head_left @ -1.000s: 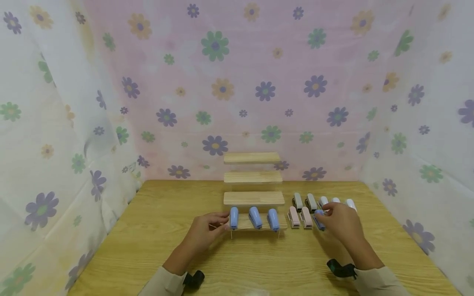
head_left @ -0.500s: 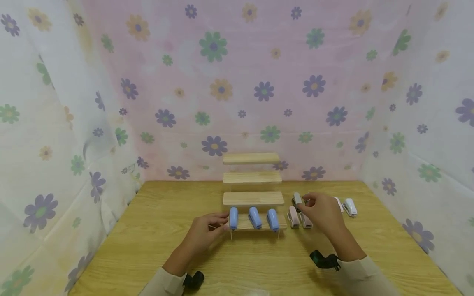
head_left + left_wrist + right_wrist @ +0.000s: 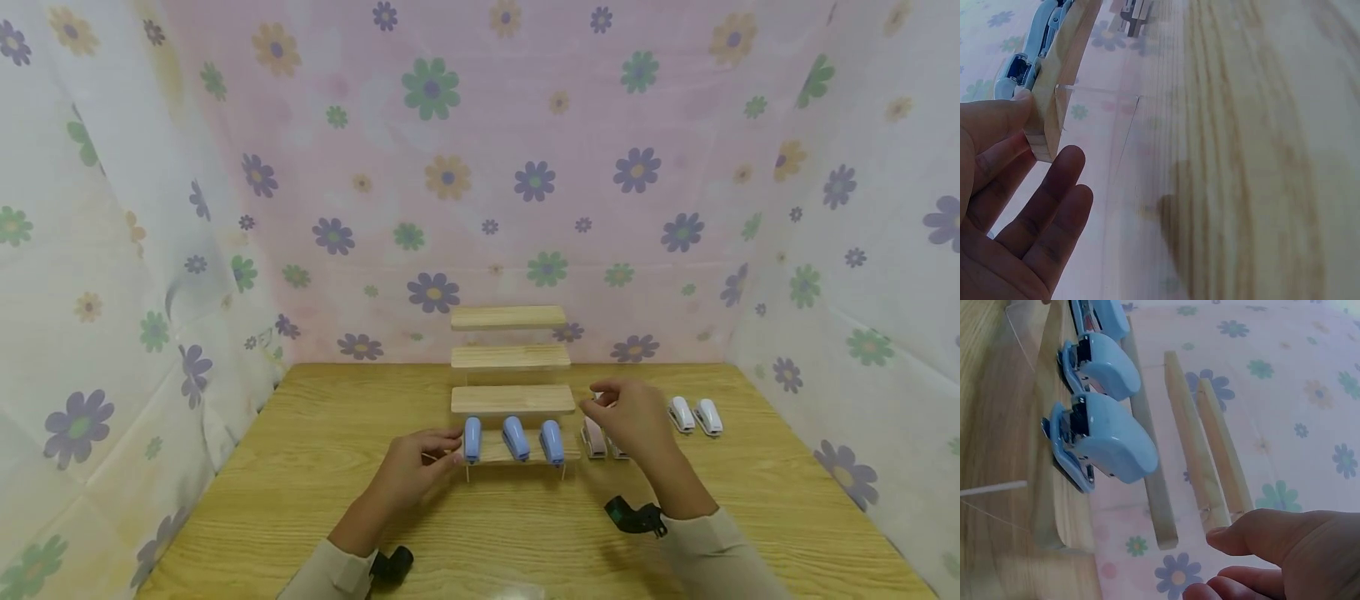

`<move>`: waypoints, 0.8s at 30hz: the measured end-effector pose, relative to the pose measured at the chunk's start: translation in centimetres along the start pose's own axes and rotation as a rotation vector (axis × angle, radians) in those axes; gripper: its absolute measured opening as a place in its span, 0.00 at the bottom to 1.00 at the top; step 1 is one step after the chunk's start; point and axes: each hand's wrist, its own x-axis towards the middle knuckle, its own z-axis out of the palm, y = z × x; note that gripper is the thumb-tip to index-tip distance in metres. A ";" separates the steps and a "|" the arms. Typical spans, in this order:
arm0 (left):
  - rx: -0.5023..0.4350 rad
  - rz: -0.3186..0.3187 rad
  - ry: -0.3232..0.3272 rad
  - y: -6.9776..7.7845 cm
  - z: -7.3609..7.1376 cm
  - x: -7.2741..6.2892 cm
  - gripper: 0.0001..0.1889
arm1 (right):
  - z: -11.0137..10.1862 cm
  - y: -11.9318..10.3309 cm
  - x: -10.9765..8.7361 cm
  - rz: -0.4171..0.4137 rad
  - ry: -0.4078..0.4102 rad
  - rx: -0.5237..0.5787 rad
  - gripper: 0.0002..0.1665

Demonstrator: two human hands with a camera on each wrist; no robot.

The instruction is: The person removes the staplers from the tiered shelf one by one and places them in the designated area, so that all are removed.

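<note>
My left hand (image 3: 412, 467) steadies the left end of the lowest step of a wooden tiered display rack (image 3: 510, 398). In the left wrist view, its thumb and index finger lie on either side of the board's end (image 3: 1041, 134), while the other fingers extend. Several light-blue staplers stand on this step, with the left stapler (image 3: 472, 439) near that hand and the right stapler (image 3: 1113, 437) close in the right wrist view. My right hand (image 3: 633, 417) hovers right of the rack over a pink stapler (image 3: 594, 437), thumb and fingers apart with nothing seen between them.
Two white staplers (image 3: 681, 414) stand farther right on the wooden table (image 3: 337, 417). Part of another pink stapler (image 3: 618, 450) shows beneath my right hand, which hides the things behind it. Flower-patterned cloth (image 3: 480, 167) surrounds the table at the back and sides.
My right hand has moved left from the blue stapler at the right, across the pink and grey staplers, toward the rack. My left hand stays at the step's end.
</note>
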 end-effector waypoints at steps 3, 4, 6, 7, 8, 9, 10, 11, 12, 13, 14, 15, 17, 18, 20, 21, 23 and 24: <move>-0.001 -0.001 0.002 0.0 0.0 0.0 0.17 | 0.6 -0.1 0.0 -0.020 0.016 0.014 0.22; -0.003 -0.002 -0.001 -0.1 0.0 0.1 0.17 | 0.8 -0.2 -0.1 -0.023 0.016 0.017 0.22; -0.009 -0.008 -0.009 -0.1 0.0 0.0 0.17 | 1.1 -0.2 -0.2 -0.020 0.010 0.021 0.23; -0.012 -0.009 -0.013 -0.1 0.0 0.0 0.17 | 1.3 -0.3 -0.2 -0.018 0.008 0.027 0.24; -0.017 -0.011 -0.015 -0.1 0.0 0.0 0.16 | 1.4 -0.3 -0.3 -0.015 0.005 0.029 0.25; -0.020 -0.011 -0.016 0.0 0.0 0.1 0.16 | 1.5 -0.4 -0.3 -0.015 0.004 0.030 0.25; -0.020 -0.011 -0.017 0.0 0.0 0.1 0.16 | 1.7 -0.4 -0.3 -0.014 0.002 0.034 0.26; -0.022 -0.011 -0.016 0.1 0.0 0.1 0.16 | 1.8 -0.4 -0.3 -0.016 0.001 0.039 0.26; -0.022 -0.006 -0.014 0.2 0.0 0.1 0.16 | 2.0 -0.5 -0.4 -0.018 0.000 0.040 0.26; -0.020 -0.002 -0.010 0.2 0.0 0.1 0.16 | 2.1 -0.6 -0.4 -0.022 -0.002 0.043 0.26; -0.019 0.001 -0.008 0.3 0.0 0.1 0.16 | 2.1 -0.7 -0.4 -0.023 -0.003 0.040 0.26; -0.016 0.005 -0.005 0.3 0.0 0.1 0.16 | 2.2 -0.8 -0.4 -0.024 -0.005 0.037 0.26; -0.010 0.007 -0.001 0.4 -0.1 0.1 0.16 | 2.3 -0.9 -0.5 -0.021 -0.011 0.033 0.27; -0.007 0.006 0.000 0.4 -0.1 0.1 0.16 | 2.4 -1.0 -0.5 -0.020 -0.012 0.026 0.27; -0.005 0.001 0.000 0.3 -0.1 0.1 0.17 | 2.5 -0.9 -0.5 -0.015 -0.014 0.018 0.28; -0.005 -0.002 -0.001 0.3 -0.1 0.0 0.17 | 2.5 -0.8 -0.4 -0.014 -0.016 0.015 0.29; -0.006 -0.008 -0.005 0.3 -0.1 0.0 0.17 | 2.6 -0.8 -0.5 -0.010 -0.023 0.015 0.30; -0.006 -0.010 -0.006 0.3 -0.1 0.0 0.17 | 2.6 -0.8 -0.6 -0.008 -0.029 0.018 0.30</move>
